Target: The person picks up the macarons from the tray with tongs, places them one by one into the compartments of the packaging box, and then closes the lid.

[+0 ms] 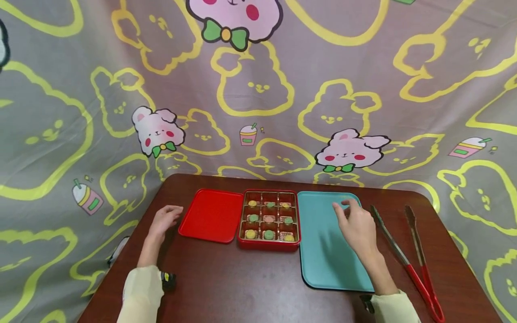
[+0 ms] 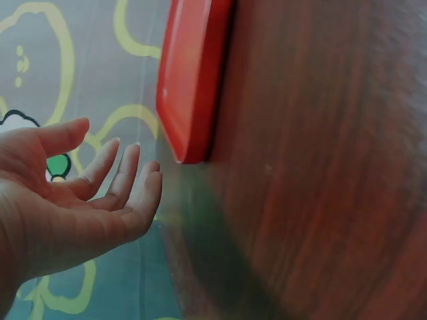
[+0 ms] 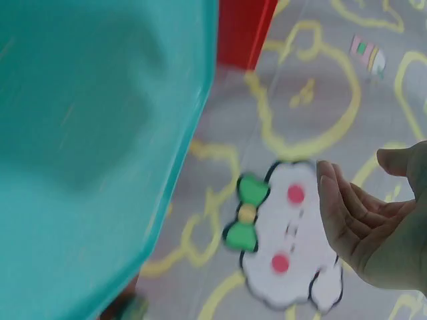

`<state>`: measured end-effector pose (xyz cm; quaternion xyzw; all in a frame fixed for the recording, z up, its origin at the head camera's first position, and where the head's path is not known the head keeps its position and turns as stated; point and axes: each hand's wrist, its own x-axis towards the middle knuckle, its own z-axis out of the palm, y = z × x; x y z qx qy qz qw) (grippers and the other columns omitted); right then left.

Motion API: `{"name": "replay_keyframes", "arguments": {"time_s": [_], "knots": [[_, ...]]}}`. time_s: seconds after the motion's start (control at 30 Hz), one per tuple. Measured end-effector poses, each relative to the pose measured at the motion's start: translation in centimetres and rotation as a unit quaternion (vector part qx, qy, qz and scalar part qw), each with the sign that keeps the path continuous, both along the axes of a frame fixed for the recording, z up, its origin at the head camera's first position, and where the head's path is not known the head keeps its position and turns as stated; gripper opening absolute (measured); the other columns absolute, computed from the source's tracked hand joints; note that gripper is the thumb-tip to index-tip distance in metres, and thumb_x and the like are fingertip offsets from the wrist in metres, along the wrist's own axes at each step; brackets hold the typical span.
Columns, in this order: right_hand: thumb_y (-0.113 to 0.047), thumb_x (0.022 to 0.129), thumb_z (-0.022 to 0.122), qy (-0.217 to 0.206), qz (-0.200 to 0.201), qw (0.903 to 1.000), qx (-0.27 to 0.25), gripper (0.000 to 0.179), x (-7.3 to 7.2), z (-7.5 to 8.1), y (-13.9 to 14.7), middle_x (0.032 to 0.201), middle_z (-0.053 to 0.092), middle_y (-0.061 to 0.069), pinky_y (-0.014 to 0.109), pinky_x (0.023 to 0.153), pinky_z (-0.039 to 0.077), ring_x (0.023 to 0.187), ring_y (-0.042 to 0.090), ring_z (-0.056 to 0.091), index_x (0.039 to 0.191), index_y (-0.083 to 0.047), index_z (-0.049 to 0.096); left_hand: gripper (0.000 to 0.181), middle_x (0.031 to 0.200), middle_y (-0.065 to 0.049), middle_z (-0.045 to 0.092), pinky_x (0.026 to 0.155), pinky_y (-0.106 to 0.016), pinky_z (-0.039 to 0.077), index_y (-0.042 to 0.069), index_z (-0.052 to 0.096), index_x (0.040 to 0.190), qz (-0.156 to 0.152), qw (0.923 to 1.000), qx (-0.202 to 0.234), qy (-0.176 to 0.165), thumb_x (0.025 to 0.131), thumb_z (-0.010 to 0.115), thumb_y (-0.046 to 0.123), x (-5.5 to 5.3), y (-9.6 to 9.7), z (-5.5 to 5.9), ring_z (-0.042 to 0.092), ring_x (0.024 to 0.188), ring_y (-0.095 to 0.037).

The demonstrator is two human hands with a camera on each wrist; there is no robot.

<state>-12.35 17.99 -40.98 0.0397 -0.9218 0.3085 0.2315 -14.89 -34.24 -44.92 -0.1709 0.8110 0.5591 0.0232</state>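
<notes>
In the head view a red box (image 1: 269, 245) stands mid-table, split into compartments that hold small yellow, green and pink pieces, perhaps sweets. Left of it lies a flat red lid (image 1: 212, 216). My left hand (image 1: 163, 220) hovers beside the lid's left edge, fingers loosely bent around nothing. On the box's right is a teal tray (image 1: 323, 264), with nothing lying on it. Above this tray my right hand (image 1: 356, 226) is raised, its fingers relaxed and holding nothing; its shadow falls on the tray. Both wrist views show the hands apart from everything.
Metal tongs (image 1: 420, 251) with red handles lie spread on the table's right side, beyond the tray. The dark brown table (image 1: 226, 282) has a patterned cloth (image 1: 258, 148) hanging behind and around it. Dark straps circle both wrists.
</notes>
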Motion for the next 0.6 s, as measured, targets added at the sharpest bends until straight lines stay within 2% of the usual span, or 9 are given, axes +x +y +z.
{"name": "replay_keyframes", "arguments": {"time_s": [0.13,0.3,0.47,0.6], "knots": [[-0.024,0.103,0.067,-0.024,0.028,0.9991,-0.019,0.031,-0.5,0.1,-3.1,0.068,0.063,0.008,0.040,0.053,0.046,0.055,0.019,0.055,0.109,0.006,0.065,0.039,0.126,-0.026,0.062,0.083,-0.032,0.051,-0.015,0.054,0.130,-0.006,0.9998,-0.018,-0.009,0.106,0.056,0.015,0.1,-0.1,-0.5,0.057,0.111,-0.034],[-0.026,0.103,0.067,-0.053,0.068,0.9956,-0.036,0.032,-0.9,-0.2,-6.7,0.068,0.062,0.005,0.042,0.056,0.048,0.057,0.018,0.056,0.110,0.005,0.067,0.038,0.121,-0.026,0.064,0.080,-0.032,0.050,-0.014,0.055,0.128,-0.012,0.9993,-0.034,-0.014,0.104,0.057,0.015,-0.1,-0.1,-1.2,0.059,0.107,-0.032],[-0.023,0.102,0.069,-0.062,0.132,0.9876,-0.058,0.027,-0.9,-0.7,-10.7,0.070,0.061,0.001,0.035,0.053,0.045,0.055,0.012,0.050,0.108,0.003,0.068,0.037,0.120,-0.029,0.067,0.077,-0.030,0.051,-0.016,0.054,0.129,-0.025,0.9987,-0.043,-0.013,0.102,0.057,0.008,-0.2,-0.3,-1.5,0.064,0.098,-0.025],[-0.023,0.101,0.069,-0.059,0.171,0.9818,-0.058,0.023,-0.7,-1.2,-13.5,0.069,0.060,-0.001,0.032,0.055,0.044,0.056,0.009,0.047,0.105,0.000,0.068,0.037,0.114,-0.027,0.068,0.074,-0.027,0.051,-0.016,0.053,0.129,-0.028,0.9985,-0.042,-0.021,0.100,0.058,0.006,-0.1,-0.3,-1.7,0.064,0.091,-0.018]]}}
